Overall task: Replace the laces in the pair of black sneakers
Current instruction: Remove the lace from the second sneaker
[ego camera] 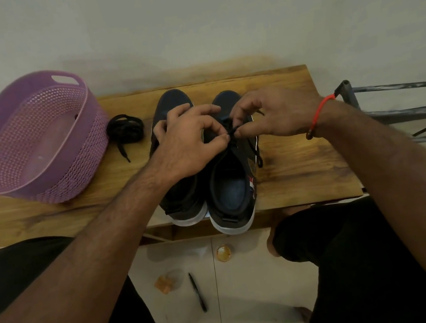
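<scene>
Two black sneakers with white soles stand side by side on the wooden bench (306, 174), toes pointing to the wall: the left sneaker (184, 199) and the right sneaker (231, 186). My left hand (189, 140) and my right hand (274, 115) meet over the right sneaker's eyelets. Each pinches the black lace (232, 130) between thumb and fingers. One lace end (259, 161) hangs down the shoe's right side. A loose coiled black lace (126, 130) lies on the bench left of the shoes.
A purple perforated basket (32, 139) stands at the bench's left end. A grey metal rack (407, 108) is at the right. On the tiled floor below lie a black pen (197, 292), an orange wrapper (164, 285) and a small round lid (223, 253).
</scene>
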The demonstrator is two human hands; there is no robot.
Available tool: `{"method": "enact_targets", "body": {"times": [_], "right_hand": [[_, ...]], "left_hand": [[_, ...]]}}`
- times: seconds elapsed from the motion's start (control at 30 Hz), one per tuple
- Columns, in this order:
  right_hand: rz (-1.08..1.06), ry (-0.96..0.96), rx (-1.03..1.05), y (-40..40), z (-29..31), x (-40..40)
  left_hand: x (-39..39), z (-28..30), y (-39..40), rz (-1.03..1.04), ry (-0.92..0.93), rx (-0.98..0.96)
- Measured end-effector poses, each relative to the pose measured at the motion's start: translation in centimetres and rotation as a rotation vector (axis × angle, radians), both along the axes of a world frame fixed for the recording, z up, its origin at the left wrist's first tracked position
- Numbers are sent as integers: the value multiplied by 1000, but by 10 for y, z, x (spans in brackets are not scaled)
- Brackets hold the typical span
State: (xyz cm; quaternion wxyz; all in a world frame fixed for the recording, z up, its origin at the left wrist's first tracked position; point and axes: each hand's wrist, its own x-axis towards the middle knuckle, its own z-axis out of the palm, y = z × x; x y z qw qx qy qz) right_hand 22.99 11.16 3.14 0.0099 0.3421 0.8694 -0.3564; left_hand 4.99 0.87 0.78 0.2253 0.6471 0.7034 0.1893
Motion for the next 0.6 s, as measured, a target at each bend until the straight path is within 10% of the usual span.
{"method": "enact_targets", "body": {"times": [0.33,0.6], "right_hand": [[-236,123,-406,-2,2,2],[-450,364,-808,2,12,3]], "left_hand": [[2,1,0,5,-165,-56],[-8,13,5,185,-909,-80]]}}
